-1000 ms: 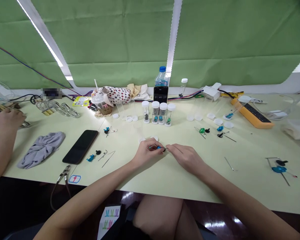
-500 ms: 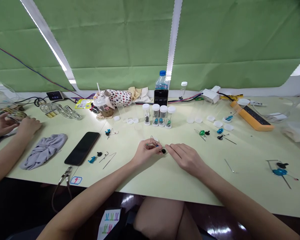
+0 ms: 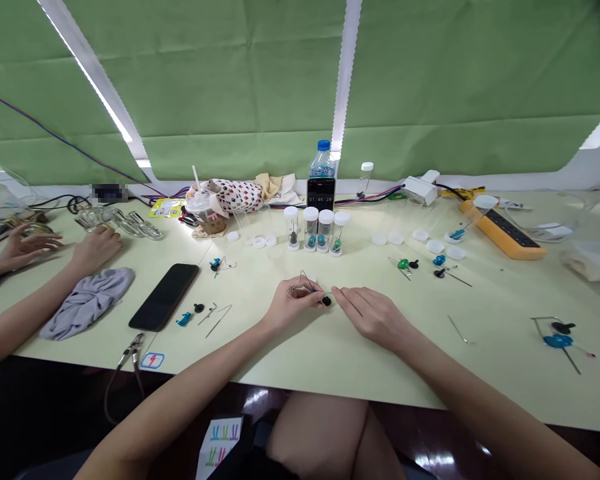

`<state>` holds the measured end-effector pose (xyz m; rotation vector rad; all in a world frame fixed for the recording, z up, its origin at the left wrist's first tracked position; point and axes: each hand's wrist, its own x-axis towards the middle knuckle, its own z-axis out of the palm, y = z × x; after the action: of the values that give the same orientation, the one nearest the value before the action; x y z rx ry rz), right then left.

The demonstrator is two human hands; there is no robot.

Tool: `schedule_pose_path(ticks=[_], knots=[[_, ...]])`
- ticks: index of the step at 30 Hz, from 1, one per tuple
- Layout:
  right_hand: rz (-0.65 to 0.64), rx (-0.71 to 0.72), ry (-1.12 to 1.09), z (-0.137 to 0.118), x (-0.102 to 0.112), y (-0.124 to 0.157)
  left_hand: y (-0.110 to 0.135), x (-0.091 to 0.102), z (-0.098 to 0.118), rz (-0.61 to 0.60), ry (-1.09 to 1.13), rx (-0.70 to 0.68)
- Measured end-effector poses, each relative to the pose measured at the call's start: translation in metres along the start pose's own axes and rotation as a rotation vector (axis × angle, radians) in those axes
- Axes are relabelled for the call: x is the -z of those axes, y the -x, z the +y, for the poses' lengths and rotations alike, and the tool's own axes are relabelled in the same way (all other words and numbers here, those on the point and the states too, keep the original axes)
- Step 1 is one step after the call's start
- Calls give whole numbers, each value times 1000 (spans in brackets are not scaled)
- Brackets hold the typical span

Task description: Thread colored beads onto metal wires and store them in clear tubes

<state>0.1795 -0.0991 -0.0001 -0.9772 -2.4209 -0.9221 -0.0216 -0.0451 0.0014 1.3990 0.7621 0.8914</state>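
Note:
My left hand (image 3: 291, 305) rests on the pale table (image 3: 330, 347) with its fingers pinched on a small wire-and-bead piece (image 3: 312, 289), blue and green with a thin bent wire rising from it. My right hand (image 3: 370, 312) lies just to the right, fingertips closed on a thin pin that meets a small black bead (image 3: 327, 301) between the two hands. A row of capped clear vials (image 3: 315, 229) with coloured beads stands just behind my hands.
A black phone (image 3: 164, 296), grey cloth (image 3: 86, 301) and pliers (image 3: 130, 350) lie at the left. Loose pins and beads (image 3: 430, 265) are scattered right, plus a yellow power strip (image 3: 503, 231). Another person's hands (image 3: 55, 243) work at far left. A water bottle (image 3: 323, 159) and timer phone (image 3: 321, 192) stand behind.
My hands stay almost still, working the small piece; the bent wire now stands up above my left fingers. The other person's hands at far left have shifted right and spread on the table.

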Motion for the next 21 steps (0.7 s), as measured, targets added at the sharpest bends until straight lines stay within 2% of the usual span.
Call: schedule_pose_path(ticks=[5, 21], knots=[[0, -7, -25, 2, -1, 2, 0, 0, -3, -3, -46, -49], [28, -69, -194, 2, 2, 1, 0, 3, -7, -4, -93, -43]])
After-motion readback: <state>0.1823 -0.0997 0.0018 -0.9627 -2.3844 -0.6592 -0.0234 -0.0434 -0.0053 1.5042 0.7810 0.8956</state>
